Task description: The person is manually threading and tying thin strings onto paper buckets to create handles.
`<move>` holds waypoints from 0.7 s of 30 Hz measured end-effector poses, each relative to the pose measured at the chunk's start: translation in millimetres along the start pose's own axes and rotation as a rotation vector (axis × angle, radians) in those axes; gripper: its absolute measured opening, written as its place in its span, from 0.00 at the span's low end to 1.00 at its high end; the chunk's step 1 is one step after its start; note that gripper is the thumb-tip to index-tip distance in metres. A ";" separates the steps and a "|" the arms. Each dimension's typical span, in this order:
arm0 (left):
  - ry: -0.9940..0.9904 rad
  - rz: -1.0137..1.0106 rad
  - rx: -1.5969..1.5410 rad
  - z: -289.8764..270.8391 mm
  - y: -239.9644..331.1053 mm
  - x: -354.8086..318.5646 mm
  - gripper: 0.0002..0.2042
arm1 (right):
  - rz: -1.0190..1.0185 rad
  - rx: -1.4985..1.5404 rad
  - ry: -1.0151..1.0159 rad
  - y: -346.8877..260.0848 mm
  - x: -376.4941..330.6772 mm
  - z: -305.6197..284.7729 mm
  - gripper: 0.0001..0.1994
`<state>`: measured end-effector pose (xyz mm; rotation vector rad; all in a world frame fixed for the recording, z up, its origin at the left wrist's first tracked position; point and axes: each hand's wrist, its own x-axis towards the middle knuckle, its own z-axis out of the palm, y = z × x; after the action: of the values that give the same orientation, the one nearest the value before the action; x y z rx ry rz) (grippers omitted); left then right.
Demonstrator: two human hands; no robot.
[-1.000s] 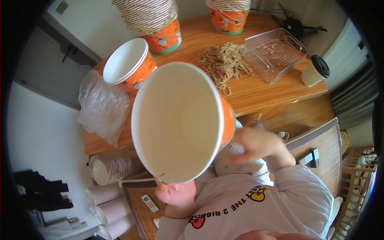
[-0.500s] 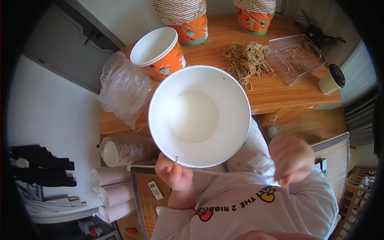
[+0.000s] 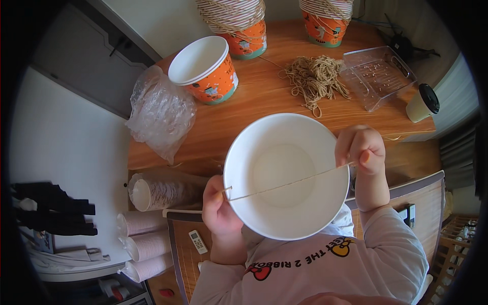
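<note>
A white paper bucket, mouth facing me, is held up in front of my chest. My left hand is closed on its left rim, where a short end of cord pokes through the wall. From there a thin beige cord runs taut across the mouth. My right hand pinches its other end by the right rim. Beyond, on the wooden table, lies a heap of loose cords, with two nested orange-and-white buckets to its left.
Two taller stacks of orange buckets, a left stack and a right stack, stand at the back, draped with cords. A crumpled plastic bag, a clear tray of small pieces and a lidded cup are also on the table. Wrapped bucket stacks lie lower left.
The bucket has moved right and toward me with my left hand. My right hand has risen from near my lap to the right rim, drawing the cord across the mouth.
</note>
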<state>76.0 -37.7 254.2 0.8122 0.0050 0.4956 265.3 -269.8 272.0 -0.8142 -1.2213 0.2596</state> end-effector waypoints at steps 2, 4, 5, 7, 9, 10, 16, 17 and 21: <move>0.019 0.024 0.002 0.3 -0.2 3.4 0.15 | 0.029 -0.020 0.018 -8.4 -1.0 8.6 0.18; 0.037 0.049 0.003 -2.5 -0.4 8.2 0.18 | 0.010 -0.110 0.074 -14.4 1.4 18.3 0.18; 0.012 0.137 0.085 -4.0 0.1 13.0 0.22 | 0.010 -0.108 0.072 -18.3 2.7 24.1 0.18; 0.020 0.251 0.311 -4.8 4.7 16.2 0.32 | 0.063 -0.175 0.245 -27.2 5.6 35.2 0.18; -0.003 0.348 0.442 -7.9 3.8 15.5 0.29 | 0.063 -0.274 0.283 -30.4 9.5 41.9 0.17; -0.025 0.446 0.572 -10.3 2.5 15.5 0.27 | 0.064 -0.372 0.321 -31.9 10.6 44.4 0.17; -0.182 0.422 0.701 -5.1 -15.8 -1.2 0.15 | 0.138 -0.590 0.220 -25.1 16.5 63.0 0.10; -0.177 0.306 0.726 0.4 -17.1 -5.2 0.11 | 0.139 -0.634 0.165 -22.0 16.4 62.5 0.07; -0.320 0.053 0.772 11.0 -27.6 -0.3 0.11 | 0.187 -0.773 0.119 -8.5 22.1 78.4 0.05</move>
<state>89.5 -61.5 242.6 1.6469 -0.1282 0.4059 200.3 -230.4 302.4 -1.5915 -1.1307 -0.1296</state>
